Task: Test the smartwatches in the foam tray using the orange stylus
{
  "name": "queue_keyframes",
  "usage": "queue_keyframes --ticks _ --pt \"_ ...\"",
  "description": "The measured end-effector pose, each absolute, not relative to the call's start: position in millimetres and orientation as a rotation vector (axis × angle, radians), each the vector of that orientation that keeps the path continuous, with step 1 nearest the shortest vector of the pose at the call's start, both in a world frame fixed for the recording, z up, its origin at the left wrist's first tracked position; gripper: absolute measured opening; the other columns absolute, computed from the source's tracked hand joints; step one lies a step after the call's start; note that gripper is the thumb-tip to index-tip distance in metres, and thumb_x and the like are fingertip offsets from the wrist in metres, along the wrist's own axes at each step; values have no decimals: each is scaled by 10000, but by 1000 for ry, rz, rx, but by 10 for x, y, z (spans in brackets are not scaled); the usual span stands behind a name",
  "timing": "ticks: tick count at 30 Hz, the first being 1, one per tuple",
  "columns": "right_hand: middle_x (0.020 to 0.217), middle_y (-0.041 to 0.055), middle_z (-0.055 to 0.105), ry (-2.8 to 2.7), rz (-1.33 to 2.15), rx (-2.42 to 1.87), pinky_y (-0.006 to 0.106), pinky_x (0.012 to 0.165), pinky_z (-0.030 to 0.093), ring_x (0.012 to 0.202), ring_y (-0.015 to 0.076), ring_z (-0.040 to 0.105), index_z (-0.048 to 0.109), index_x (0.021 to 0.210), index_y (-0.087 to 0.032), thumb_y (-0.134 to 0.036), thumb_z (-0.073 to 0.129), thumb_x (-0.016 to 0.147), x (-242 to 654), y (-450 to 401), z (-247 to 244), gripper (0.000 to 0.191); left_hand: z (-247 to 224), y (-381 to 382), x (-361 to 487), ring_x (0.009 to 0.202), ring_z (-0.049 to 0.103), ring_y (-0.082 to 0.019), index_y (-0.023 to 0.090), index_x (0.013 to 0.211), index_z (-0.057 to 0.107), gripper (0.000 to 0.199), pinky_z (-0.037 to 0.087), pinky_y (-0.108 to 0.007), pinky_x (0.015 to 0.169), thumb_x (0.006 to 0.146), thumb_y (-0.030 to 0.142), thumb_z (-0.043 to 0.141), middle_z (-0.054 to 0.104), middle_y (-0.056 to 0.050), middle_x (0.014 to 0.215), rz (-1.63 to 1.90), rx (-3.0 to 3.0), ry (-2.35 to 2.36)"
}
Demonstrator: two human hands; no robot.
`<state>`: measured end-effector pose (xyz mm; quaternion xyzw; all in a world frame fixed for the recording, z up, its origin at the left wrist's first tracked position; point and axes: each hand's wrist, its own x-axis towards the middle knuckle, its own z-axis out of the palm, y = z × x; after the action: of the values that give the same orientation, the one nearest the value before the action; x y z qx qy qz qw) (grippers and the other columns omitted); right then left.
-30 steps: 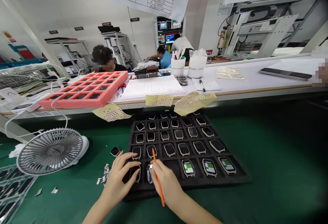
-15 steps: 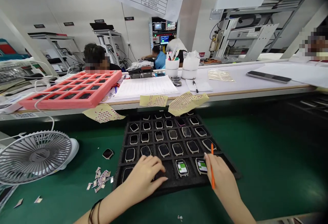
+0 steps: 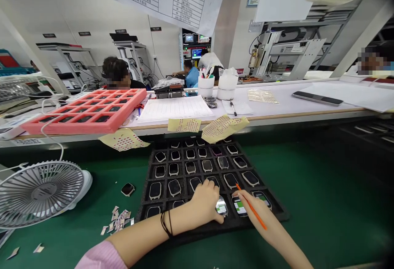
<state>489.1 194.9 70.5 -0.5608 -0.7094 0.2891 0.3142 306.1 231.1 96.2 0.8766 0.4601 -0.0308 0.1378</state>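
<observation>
A smartwatch (image 3: 221,206) is half hidden under the curled fingers (image 3: 218,215) of the left hand (image 3: 205,202), now shifted rightward along the foam tray (image 3: 278,215). An orange pen (image 3: 252,211) is grasped by the right hand (image 3: 260,224).

On the lower bench (image 3: 310,195), a smartwatch tray (image 3: 144,207) has a desk fan (image 3: 41,193) at 9 o'clock, paper scraps (image 3: 115,219) between them; a foam crate (image 3: 83,127) sits behind at 11 o'clock.
</observation>
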Motion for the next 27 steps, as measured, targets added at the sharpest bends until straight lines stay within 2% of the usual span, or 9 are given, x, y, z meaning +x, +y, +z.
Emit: queue_keyframes --ticks 5,8,10,14,16,18,22,27 --pt "723 56 686 -1692 907 -1439 346 573 509 553 229 625 651 897 -228 -533 434 879 4917 1999 737 375 954 2314 2844 933 566 -287 164 875 608 512 494 -372 765 455 312 860 601 -77 991 291 2292 1271" --pt "554 21 615 -1457 1124 -1365 309 449 457 452 208 590 649 962 -192 -584 484 847 4887 2108 804 441 1056 2347 2629 865 593 -237 162 856 602 392 485 -322 710 524 224 801 628 -59 944 582 1918 1193" --pt "512 3 586 -1332 1275 -1244 278 393 415 423 194 577 638 1020 -168 -576 534 830 4820 2208 917 462 1148 2390 2502 850 608 -219 152 852 605 334 478 -297 685 566 216 765 660 -63 911 725 1607 1087" --pt "574 15 624 -1256 1411 -1053 248 388 424 435 165 586 638 1056 -141 -538 633 787 4587 2432 1273 480 1324 2466 2317 973 613 -232 126 935 662 367 471 -244 688 637 326 740 679 -123 1059 922 1032 826" --pt "556 9 619 -1262 1414 -975 236 379 421 423 155 582 642 1048 -140 -544 649 770 4451 2528 1455 491 1393 2488 2245 1019 612 -224 106 1009 670 408 482 -224 711 722 396 676 654 -152 1152 1015 750 712" --pt "530 1 608 -1272 1409 -905 222 368 412 411 151 580 648 1027 -139 -547 659 758 4324 2600 1593 489 1442 2501 2179 978 639 -197 77 1055 656 418 501 -203 694 831 417 560 644 -174 1172 1100 528 630" --pt "535 -1 611 -1288 1427 -811 207 363 403 408 141 583 654 1017 -141 -513 663 770 4127 2686 1661 447 1484 2518 2088 787 688 -135 48 1153 593 394 517 -156 581 954 320 388 662 -191 1111 1190 370 576" --pt "540 -6 608 -1268 1482 -796 204 349 398 383 127 561 658 1007 -137 -512 672 758 3996 2749 1510 451 1446 2538 2049 773 677 -101 76 1147 603 283 519 -117 599 883 77 502 683 -137 1024 1225 378 628"
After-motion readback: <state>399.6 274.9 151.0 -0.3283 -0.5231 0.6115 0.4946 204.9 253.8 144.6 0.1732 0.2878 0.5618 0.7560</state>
